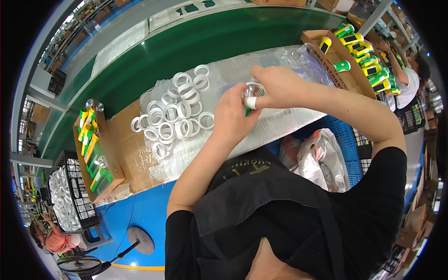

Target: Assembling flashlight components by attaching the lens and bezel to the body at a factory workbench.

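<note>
Over the bench, both hands meet around a flashlight (254, 87) with a shiny cone reflector facing up and a bit of green body showing below. My left hand (232, 114) is closed on its near-left side. My right hand (279, 86) curls round the right side of the flashlight's head, its thumb wrapped in something white. Most of the flashlight is hidden by the fingers. Left of my hands, several loose white plastic rings (184, 110) lie in a heap on the plastic-covered bench top (252, 133).
At the left end stands a carton (114, 175) of green and yellow flashlights. Another carton (361, 77) with flashlights is at the far right. A black crate (74, 186) of white rings, a fan (79, 265) and a blue basket (343, 140) stand around. Co-workers sit at both sides.
</note>
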A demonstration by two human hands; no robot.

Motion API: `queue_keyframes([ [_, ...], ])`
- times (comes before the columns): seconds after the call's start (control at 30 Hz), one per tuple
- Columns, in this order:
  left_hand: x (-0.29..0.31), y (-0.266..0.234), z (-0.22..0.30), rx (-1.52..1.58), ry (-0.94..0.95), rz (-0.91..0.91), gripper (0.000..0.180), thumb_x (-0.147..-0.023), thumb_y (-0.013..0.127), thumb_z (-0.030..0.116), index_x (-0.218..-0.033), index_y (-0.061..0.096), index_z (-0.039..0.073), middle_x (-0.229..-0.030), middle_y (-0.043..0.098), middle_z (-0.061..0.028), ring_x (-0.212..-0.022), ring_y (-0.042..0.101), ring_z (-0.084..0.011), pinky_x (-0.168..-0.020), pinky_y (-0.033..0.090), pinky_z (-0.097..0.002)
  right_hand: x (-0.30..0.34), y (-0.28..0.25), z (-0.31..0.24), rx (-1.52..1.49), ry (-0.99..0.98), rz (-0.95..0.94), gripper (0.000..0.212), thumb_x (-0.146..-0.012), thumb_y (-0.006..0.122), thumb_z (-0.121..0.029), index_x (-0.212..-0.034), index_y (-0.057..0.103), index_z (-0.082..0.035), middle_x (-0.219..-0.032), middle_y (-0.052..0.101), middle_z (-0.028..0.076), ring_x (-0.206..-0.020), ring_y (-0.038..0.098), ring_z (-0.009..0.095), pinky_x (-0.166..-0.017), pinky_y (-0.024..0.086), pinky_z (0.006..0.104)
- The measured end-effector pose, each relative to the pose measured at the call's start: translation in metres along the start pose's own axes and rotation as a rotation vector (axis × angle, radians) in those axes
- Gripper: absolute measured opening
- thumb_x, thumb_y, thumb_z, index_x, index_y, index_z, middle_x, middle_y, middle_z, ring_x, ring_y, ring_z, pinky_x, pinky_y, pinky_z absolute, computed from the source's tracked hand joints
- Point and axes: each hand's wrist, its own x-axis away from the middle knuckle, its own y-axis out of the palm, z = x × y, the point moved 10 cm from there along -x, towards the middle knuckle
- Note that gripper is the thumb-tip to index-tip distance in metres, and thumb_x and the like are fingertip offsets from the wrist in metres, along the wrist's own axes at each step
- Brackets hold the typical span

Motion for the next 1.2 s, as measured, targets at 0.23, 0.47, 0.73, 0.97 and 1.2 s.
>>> queue_keyframes([
  [0.23, 0.003, 0.000, -0.002, 0.029, -0.020, -0.017, 0.068, -0.066, 0.082, 0.008, -0.121, 0.043, 0.002, -0.094, 0.061, -0.0144, -0.081, 0.062, -0.0334, -0.068, 0.050, -0.0419, 0.011, -0.003, -0.017, -0.171, -0.495, 0.156, 0.047, -0.079, 0.069, -0.040, -0.098, 0.057, 0.002, -0.086, 0.063, 0.019, -0.081, 0.063, 0.042, -0.071, 0.050, 0.0472],
  [0.47, 0.003, -0.003, 0.006, 0.019, 0.024, 0.028, 0.071, -0.065, 0.083, 0.008, -0.123, 0.042, 0.002, -0.093, 0.061, -0.0150, -0.080, 0.061, -0.0341, -0.068, 0.049, -0.0427, -0.002, 0.005, 0.009, 0.099, 0.067, -0.120, 0.043, -0.082, 0.068, -0.035, -0.100, 0.058, 0.003, -0.094, 0.061, 0.019, -0.085, 0.062, 0.040, -0.072, 0.050, 0.0459],
  [0.73, 0.006, 0.000, 0.008, -0.030, 0.015, 0.044, 0.071, -0.065, 0.083, 0.009, -0.123, 0.042, 0.002, -0.094, 0.060, -0.0154, -0.080, 0.061, -0.0332, -0.067, 0.050, -0.0432, 0.004, 0.005, 0.009, 0.012, 0.026, 0.140, 0.046, -0.083, 0.065, -0.040, -0.097, 0.057, 0.003, -0.085, 0.063, 0.021, -0.080, 0.063, 0.041, -0.069, 0.050, 0.0477],
  [0.97, 0.009, -0.007, 0.008, 0.036, -0.003, 0.053, 0.075, -0.062, 0.084, 0.008, -0.125, 0.042, 0.002, -0.095, 0.060, -0.0146, -0.082, 0.061, -0.0322, -0.067, 0.050, -0.0416, 0.021, -0.016, -0.025, -0.446, -0.568, 0.241, 0.050, -0.079, 0.067, -0.046, -0.090, 0.059, 0.002, -0.077, 0.064, 0.021, -0.075, 0.064, 0.042, -0.067, 0.050, 0.0490],
  [1.2, 0.010, -0.009, 0.006, 0.029, -0.019, 0.070, 0.077, -0.062, 0.083, 0.006, -0.127, 0.041, 0.002, -0.098, 0.060, -0.0145, -0.085, 0.061, -0.0321, -0.070, 0.051, -0.0414, 0.003, 0.008, -0.005, -0.035, -0.258, 0.017, 0.058, -0.071, 0.075, -0.051, -0.091, 0.059, 0.001, -0.078, 0.064, 0.020, -0.073, 0.063, 0.040, -0.065, 0.050, 0.0469],
])
